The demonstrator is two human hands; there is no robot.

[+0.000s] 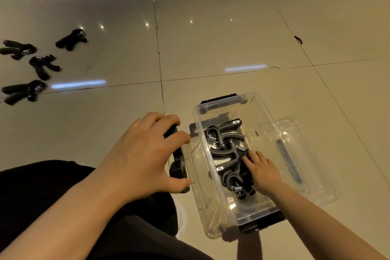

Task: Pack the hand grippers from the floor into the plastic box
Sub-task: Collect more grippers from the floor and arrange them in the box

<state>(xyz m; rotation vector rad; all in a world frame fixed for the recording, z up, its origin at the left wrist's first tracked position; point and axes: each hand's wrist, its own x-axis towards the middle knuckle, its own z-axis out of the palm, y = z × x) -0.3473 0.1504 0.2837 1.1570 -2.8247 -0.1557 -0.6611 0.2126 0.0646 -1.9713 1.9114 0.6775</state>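
hand grippers (226,150) are seen in three places: several lie piled inside the clear plastic box (219,177) at lower centre of the frame, one is held just left of the box, and four more are scattered on the floor (232,48) at the left edge. the floor grippers are black: one (71,39) at upper left, one (18,49) against the far left edge, one (43,66) just below those two, and one (22,92) lower still, all well apart from the box.

the left hand (139,154) is curled round a black hand gripper (176,160) beside the box's left wall, with the thumb below and the fingers (168,119) wrapped over the top; most of that gripper is hidden by the hand.

the right hand (263,172) is reached down inside the box, its fingers (248,160) laid on the piled grippers near the middle; whether anything is pinched cannot be told, as the fingertips are lost among the black handles. metal springs are visible on the grippers in the box.

a clear lid (295,154) lies on the floor touching the box's right side. black latches are seen at the box's far and near ends. a dark trouser leg (42,186) fills the lower left of the frame
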